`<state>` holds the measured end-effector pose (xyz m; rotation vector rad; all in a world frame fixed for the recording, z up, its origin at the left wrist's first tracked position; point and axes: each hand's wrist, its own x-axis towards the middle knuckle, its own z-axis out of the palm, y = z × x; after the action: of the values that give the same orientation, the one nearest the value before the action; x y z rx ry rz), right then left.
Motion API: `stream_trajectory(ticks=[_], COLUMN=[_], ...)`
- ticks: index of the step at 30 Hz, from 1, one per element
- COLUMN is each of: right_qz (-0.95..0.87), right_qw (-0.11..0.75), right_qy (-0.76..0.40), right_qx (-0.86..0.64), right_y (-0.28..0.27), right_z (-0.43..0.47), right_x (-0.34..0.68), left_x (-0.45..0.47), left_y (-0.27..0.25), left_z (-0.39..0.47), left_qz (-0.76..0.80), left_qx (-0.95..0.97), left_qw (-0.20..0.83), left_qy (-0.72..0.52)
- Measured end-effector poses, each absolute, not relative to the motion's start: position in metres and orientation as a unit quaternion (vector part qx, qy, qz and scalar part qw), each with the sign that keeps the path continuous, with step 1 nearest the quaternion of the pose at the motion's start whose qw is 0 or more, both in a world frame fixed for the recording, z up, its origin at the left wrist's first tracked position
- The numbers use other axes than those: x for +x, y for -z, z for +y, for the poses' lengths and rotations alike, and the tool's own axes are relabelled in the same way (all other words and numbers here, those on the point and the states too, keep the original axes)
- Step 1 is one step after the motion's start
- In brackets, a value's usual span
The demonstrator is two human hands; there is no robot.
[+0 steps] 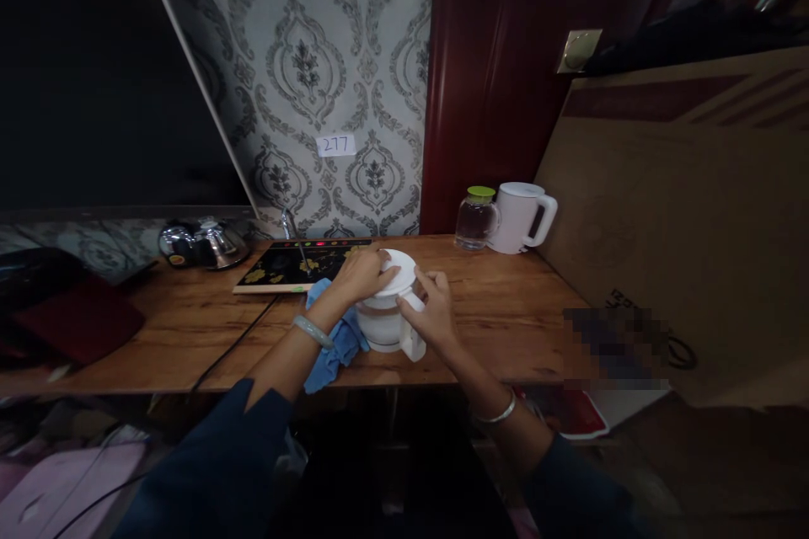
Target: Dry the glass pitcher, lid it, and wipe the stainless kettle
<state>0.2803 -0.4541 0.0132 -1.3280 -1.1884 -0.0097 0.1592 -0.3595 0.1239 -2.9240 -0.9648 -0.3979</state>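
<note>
- Work at the white lid (403,266) of the clear jug (379,325) is the step in hand, as I judge it from my head view. Whether the lid is being pressed home, turned or loosened, I cannot tell.
- I see the jug upright, apparently standing on the tabletop (506,312) near its front edge, its white handle (414,338) toward the right and front.
- Of the two hands, the left hand (359,274) lies across the lid with its thumb on top; its far fingers are partly hidden, so I cannot tell whether they grip the rim.
- On the other side, the right hand (436,310) is narrow, thumb and fingers closed about the top of the handle, next to the lid's edge.
- A crumpled blue cloth (334,354) lies just beside the jug on its left, under the left forearm; I would mind it if the jug has to slide that way.
- Behind and left sits the black cooktop (271,265); at the back right, a green-topped glass pitcher (475,223) and a white kettle (515,219) stand well apart from my work.
- To my mind the next move calls for a steady right hold on the handle and even pressure from the left, so that the jug does not tip.
</note>
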Motion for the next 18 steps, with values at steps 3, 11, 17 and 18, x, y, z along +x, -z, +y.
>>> stream_trajectory(ticks=[3,11,17,18], right_qz=[-0.524,-0.508,-0.42,-0.408], right_qw=[0.629,0.644,0.706,0.714], right_qy=[0.01,0.005,-0.046,-0.063], right_qx=[-0.575,-0.573,-0.568,-0.566], right_y=[-0.015,-0.01,0.007,0.01], right_z=[-0.455,-0.453,-0.459,-0.459], right_x=[0.281,0.277,0.257,0.255], left_x=[0.159,0.158,0.148,0.143], left_y=[-0.124,-0.122,-0.114,-0.109], left_z=[-0.359,-0.359,-0.349,-0.348], left_qz=[-0.306,-0.294,-0.286,-0.279], left_qx=[-0.942,-0.946,-0.937,-0.928], left_qw=[0.019,0.053,0.0,-0.013], left_qy=[0.133,0.126,0.202,0.248])
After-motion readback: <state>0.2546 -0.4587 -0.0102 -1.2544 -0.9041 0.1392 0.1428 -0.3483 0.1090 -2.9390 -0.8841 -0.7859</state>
